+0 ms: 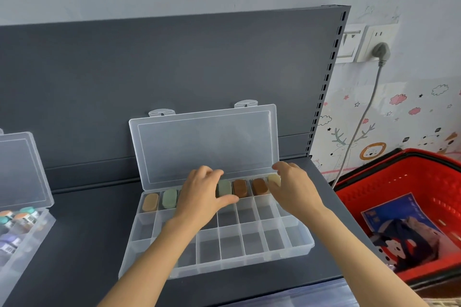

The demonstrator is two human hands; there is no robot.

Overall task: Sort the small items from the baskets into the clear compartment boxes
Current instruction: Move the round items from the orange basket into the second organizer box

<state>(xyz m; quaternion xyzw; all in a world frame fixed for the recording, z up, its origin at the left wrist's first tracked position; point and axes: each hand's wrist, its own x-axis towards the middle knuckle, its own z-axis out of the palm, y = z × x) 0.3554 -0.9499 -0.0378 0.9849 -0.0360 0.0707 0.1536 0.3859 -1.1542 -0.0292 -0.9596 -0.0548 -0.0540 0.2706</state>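
A clear compartment box (303, 248) lies open on a dark grey shelf, its lid (204, 142) leaning back. Its far row holds several small oval blocks: tan (150, 202), pale green (169, 198), grey-green (225, 188), two brown (240, 188) and a cream one (274, 179) at the far right. My left hand (203, 194) rests palm down over the far row's middle, fingers curled on a block that I cannot see. My right hand (291, 187) touches the cream block with its fingertips. The two nearer rows hold nothing.
A second clear box (30, 229) with small capped bottles sits at the left edge. A red basket (409, 182) with a printed packet stands right of the shelf (87, 232). A plug and grey cable (361, 119) hang on the wall behind it.
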